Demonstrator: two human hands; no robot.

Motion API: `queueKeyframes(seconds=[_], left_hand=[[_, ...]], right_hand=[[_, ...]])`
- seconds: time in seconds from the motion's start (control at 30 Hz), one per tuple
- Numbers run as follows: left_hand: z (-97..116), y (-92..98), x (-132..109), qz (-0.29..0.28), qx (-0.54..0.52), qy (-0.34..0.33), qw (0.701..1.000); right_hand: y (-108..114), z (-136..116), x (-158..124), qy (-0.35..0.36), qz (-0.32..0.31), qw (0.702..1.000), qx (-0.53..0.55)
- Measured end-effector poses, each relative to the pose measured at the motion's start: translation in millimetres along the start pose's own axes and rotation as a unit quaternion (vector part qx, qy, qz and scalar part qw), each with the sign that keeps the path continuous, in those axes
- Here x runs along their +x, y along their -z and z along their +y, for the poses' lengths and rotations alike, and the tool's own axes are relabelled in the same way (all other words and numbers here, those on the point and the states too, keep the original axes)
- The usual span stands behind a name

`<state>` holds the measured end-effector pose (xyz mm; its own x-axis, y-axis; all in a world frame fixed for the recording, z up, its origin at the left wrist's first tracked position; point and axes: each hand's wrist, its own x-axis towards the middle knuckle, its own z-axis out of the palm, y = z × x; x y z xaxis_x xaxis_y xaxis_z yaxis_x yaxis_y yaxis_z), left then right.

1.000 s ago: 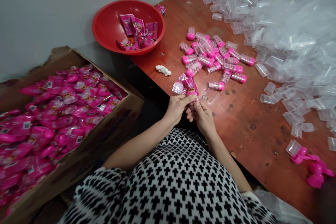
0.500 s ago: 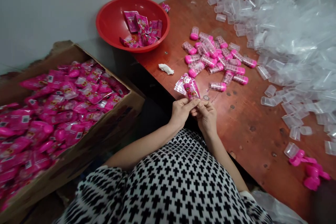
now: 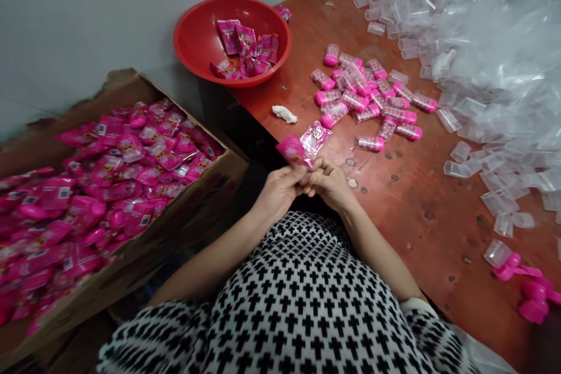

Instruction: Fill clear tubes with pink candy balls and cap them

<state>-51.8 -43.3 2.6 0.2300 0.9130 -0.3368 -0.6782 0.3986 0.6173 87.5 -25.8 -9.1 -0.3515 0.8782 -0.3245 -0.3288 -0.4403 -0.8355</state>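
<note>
A shiny pink printed packet (image 3: 293,151) is tilted to the left above the table's near edge. My left hand (image 3: 280,190) pinches its lower end between thumb and fingers. Close against it, my right hand (image 3: 332,184) is closed at the packet's lower right corner, its fingertips partly hidden. Just beyond my fingers is a silvery pink foil packet (image 3: 316,137), at the table's edge. Several clear tubes with pink caps and small beads inside (image 3: 355,99) lie in a loose group farther back.
An open cardboard box (image 3: 219,172) full of pink packets stands at the left. A red bowl (image 3: 188,41) holds a few packets. Clear empty tubes (image 3: 495,58) heap up at the right of the brown table (image 3: 394,210). Pink plastic parts (image 3: 532,298) and a white crumpled scrap (image 3: 284,114) also lie there.
The pink packet has tipped from nearly upright over to the left, uncovering more of the foil packet behind. Both hands have moved slightly left, and the whole view has shifted a little.
</note>
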Motion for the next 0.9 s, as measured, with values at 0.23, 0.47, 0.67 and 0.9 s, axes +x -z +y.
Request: queueKeyframes(seconds=[0.23, 0.47, 0.67, 0.9], left_hand=[[47.3, 54.1, 8.6, 0.239, 0.099, -0.313, 0.914], [5.4, 30.6, 91.0, 0.037, 0.662, -0.315, 0.679], [-8.5, 29.4, 111.6, 0.047, 0.699, -0.337, 0.629], [-18.1, 24.4, 98.7, 0.056, 0.601, -0.411, 0.684]], right_hand=[[5.8, -3.6, -2.1, 0.032, 0.038, 0.997, -0.058], [18.2, -6.9, -13.1, 0.030, 0.098, 0.990, -0.094], [28.5, -17.7, -13.1, 0.037, 0.119, 0.983, -0.137], [30.2, -25.3, 22.5, 0.163, 0.191, 0.957, -0.147]])
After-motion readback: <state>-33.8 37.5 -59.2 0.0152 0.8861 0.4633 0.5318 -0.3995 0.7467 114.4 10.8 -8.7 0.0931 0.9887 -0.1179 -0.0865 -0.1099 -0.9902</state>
